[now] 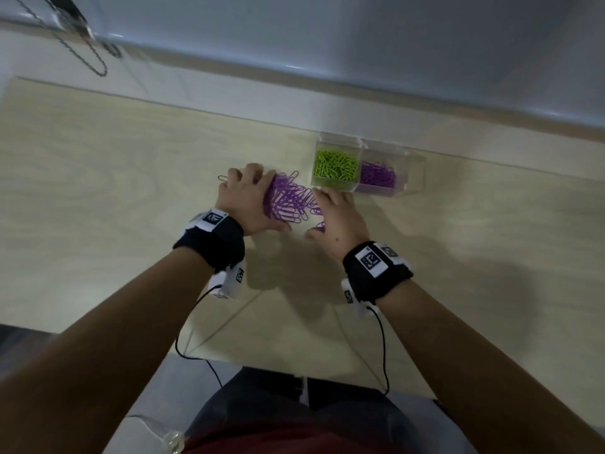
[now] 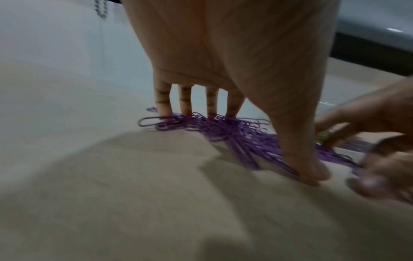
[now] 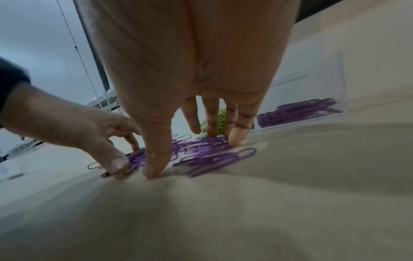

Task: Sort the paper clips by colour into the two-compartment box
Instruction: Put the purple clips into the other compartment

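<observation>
Both hands (image 1: 288, 208), fingers spread, flank the purple clips (image 1: 291, 199), strewn pointing every way.

Both forearms are bare to the wrist. Each wrist wears a wide black fabric band (image 1: 212, 245) topped by a white plate with a black square marker (image 1: 372, 259). A small white camera housing (image 1: 229, 283), also bearing a marker, hangs under each band, and a thin black cable (image 1: 383, 348) runs from it back toward the body. The person wears dark trousers (image 1: 278, 398) and a red top (image 1: 262, 440).
</observation>
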